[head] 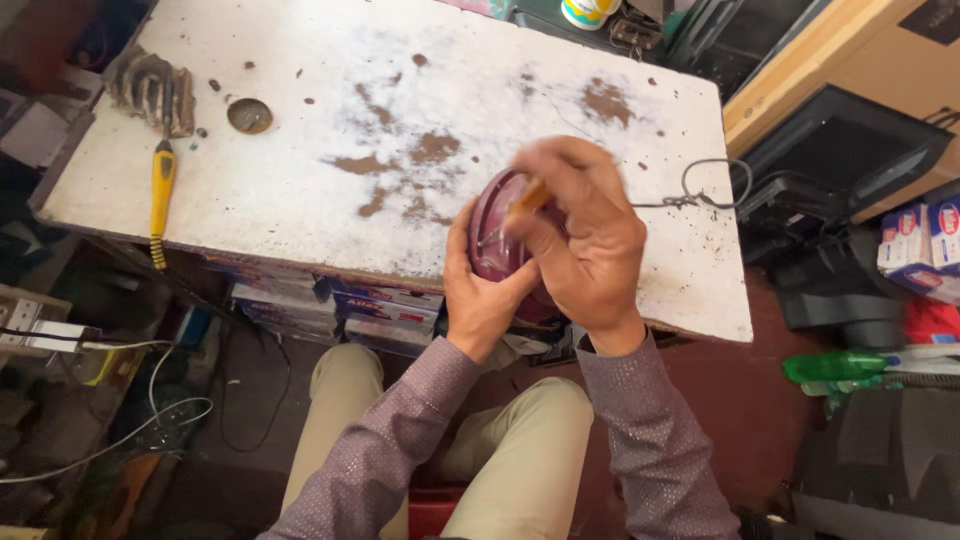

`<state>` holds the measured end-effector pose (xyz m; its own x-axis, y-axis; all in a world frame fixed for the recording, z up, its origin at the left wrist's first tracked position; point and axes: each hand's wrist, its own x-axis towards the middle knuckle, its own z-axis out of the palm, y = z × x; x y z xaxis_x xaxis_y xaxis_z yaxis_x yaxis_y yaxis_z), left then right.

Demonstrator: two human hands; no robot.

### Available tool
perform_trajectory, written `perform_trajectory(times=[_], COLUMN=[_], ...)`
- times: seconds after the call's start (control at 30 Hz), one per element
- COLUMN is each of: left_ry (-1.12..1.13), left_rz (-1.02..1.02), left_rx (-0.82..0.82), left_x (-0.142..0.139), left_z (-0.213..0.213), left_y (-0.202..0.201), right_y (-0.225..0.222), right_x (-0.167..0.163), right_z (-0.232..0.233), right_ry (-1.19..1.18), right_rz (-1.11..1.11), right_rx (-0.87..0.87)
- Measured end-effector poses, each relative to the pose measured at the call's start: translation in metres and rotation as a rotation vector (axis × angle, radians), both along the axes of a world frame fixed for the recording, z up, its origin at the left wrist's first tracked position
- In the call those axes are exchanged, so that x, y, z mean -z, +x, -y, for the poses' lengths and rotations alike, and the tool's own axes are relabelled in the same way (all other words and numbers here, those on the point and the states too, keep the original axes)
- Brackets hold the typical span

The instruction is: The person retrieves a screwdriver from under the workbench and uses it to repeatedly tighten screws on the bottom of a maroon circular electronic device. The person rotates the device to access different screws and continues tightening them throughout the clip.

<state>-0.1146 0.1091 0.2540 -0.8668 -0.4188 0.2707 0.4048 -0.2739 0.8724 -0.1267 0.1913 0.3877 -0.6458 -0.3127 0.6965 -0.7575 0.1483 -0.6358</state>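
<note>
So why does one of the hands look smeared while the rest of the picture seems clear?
In the head view, the right hand is motion-blurred, its fingers and the orange-handled tool smeared; the left hand cupping the maroon round casing is sharper. The white worktable is evenly, softly lit with no harsh glare, and the yellow-handled screwdriver reads crisp. The edges look dim and slightly stretched.

Below the hands' grip, under the table edge, lie stacked blue-and-red printed cartons (340, 305). Far right of it stand 2 blue, white and red boxes (920, 245). Up-right of it sits a white-and-yellow labelled tub (588, 12).
</note>
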Motion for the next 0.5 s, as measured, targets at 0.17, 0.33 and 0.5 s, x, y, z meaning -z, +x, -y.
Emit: perform_trajectory(times=[0.17,0.33,0.5], left_ry=[-0.135,-0.392,-0.294], left_rz=[0.064,0.105,0.038], left_rx=[-0.047,-0.13,0.051], left_x=[-0.001,-0.002,-0.001], left_z=[0.004,0.008,0.022], left_y=[0.005,0.008,0.014], right_y=[0.005,0.017,0.023], right_x=[0.007,0.031,0.046], right_z=[0.004,0.003,-0.003], right_ry=[-0.186,-0.239,-0.259], right_rz=[0.119,0.086,0.054], right_rx=[0.014,0.075,0.216])
